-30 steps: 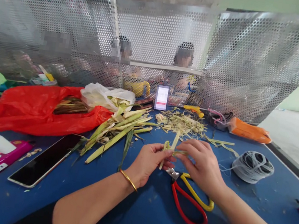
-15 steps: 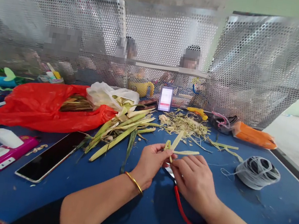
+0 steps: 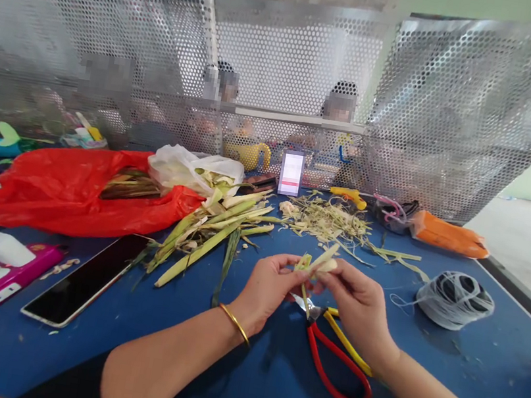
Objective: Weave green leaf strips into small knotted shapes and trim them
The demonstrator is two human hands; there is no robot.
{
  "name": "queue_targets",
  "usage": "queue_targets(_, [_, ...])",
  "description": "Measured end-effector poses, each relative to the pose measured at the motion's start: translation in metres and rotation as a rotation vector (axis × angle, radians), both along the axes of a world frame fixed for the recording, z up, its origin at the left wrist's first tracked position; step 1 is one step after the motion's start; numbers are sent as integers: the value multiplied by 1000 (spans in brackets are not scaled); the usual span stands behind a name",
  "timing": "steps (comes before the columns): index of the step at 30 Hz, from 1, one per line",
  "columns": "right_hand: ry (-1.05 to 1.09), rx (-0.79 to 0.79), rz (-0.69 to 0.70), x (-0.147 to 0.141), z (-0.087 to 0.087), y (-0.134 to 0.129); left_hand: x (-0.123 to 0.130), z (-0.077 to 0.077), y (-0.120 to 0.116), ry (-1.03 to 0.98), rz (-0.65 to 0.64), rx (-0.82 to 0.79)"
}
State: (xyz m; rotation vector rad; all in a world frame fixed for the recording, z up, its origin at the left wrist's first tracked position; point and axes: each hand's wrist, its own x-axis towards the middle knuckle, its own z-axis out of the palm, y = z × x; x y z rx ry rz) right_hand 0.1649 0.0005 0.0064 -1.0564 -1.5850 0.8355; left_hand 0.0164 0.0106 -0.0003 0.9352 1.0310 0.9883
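Note:
My left hand (image 3: 272, 290), with a gold bangle at the wrist, pinches a small bundle of folded pale green leaf strips (image 3: 304, 263). Close beside it, my right hand (image 3: 362, 306) has its fingers closed on a pale strip (image 3: 325, 261) that rises from the same bundle. One narrow strip end hangs down below the fingers. Under the hands lie scissors (image 3: 339, 376) with one red and one yellow handle; their blades are partly covered by the hands and the strip.
Left of my hands are long husk leaves (image 3: 208, 247), a red plastic bag (image 3: 62, 188), a dark phone (image 3: 86, 282) and a magenta device (image 3: 5, 273). Scraps (image 3: 329, 220) lie behind; a ball of grey string (image 3: 455, 299) is at right. A perforated metal screen (image 3: 297, 51) stands behind.
My right hand has moved up and its fingers now hold the strip higher. The strip that pointed right is no longer stretched out. More of the scissors shows, including the yellow handle.

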Motion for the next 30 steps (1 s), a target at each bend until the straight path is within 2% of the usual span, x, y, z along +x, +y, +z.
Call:
queue_targets(6, [-115, -207, 78, 4, 12, 4, 0, -1, 1, 23, 33, -5])
queue_targets(14, [-83, -402, 40, 6, 4, 5, 2, -3, 0, 72, 17, 35])
queue_targets(17, [-114, -380, 40, 5, 3, 5, 2, -8, 1, 152, 0, 132])
queue_targets(23, [-311, -206, -24, 9, -3, 8, -3, -14, 1, 397, -37, 402])
queue_targets(26, [-204, -274, -35, 11, -4, 9, -6, -12, 0, 466, -94, 467])
queue_targets(30, [-98, -450, 96, 10, 0, 10, -9, -7, 0, 528, -204, 516])
